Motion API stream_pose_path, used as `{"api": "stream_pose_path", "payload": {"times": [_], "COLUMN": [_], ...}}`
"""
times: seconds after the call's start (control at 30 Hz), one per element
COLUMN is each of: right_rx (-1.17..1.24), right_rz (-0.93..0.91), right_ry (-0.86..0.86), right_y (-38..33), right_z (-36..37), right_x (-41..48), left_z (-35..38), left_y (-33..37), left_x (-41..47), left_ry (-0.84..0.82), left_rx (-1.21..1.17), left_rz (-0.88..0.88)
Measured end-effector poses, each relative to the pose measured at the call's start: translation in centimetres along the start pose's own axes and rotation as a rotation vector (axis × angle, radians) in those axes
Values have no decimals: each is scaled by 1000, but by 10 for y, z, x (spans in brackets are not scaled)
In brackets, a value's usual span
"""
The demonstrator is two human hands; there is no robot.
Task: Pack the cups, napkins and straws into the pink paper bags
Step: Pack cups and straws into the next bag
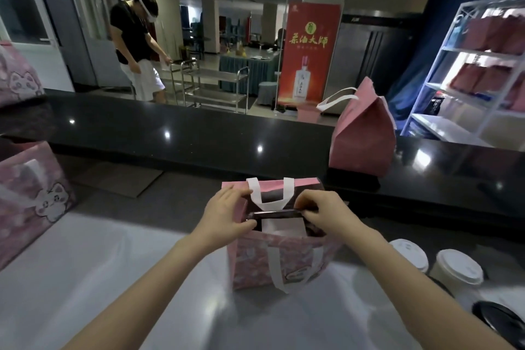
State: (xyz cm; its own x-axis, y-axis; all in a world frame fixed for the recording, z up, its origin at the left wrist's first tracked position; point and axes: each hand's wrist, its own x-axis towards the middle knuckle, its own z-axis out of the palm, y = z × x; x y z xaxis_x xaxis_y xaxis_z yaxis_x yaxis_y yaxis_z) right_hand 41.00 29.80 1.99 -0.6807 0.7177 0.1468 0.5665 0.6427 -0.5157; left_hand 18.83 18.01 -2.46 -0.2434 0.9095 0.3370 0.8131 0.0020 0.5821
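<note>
Standing between both hands point(227, 214) point(324, 214), pink bag point(255, 261)

One wide-angle view, worn on the person's head, faces forward and tilts down over the white surface point(85, 278). Both forearms enter from the bottom edge. The left hand point(227, 216) and right hand point(326, 214) sit close under the lens, low at centre. The upper half looks across the black raised surface point(170, 128) into the room; edges bow.

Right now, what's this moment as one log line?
step: loading pink bag | left hand: holds dark flat item | right hand: pinches it | lidded cups: outside bag
</note>
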Motion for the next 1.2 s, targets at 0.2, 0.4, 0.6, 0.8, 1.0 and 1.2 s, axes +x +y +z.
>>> {"api": "stream_pose_path", "payload": {"times": [0.2,0.4,0.6,0.8,1.0,1.2], "right_rx": [-48,-130,-285,-504,-583,-423], "right_rz": [-6,-30,-286,-319,-256,-146], "right_ry": [-203,-280,36,-21,-130,-250], "right_y": [-3,8,21,30,28,31], "right_z": [22,23,9,-6,-16,-15], "right_x": [21,26,30,51,69,68], "left_z": [-7,-6,-5,-2,8,4], "left_y": [-11,-8,-1,-4,-6,-13], "left_x": [-1,-1,13,22,49,59], "left_ry": [-177,-142,2,-214,-148,-136], "left_rx": [24,-12,113,281,300,399], "left_rz": [-45,-66,-14,11,-67,-67]}}
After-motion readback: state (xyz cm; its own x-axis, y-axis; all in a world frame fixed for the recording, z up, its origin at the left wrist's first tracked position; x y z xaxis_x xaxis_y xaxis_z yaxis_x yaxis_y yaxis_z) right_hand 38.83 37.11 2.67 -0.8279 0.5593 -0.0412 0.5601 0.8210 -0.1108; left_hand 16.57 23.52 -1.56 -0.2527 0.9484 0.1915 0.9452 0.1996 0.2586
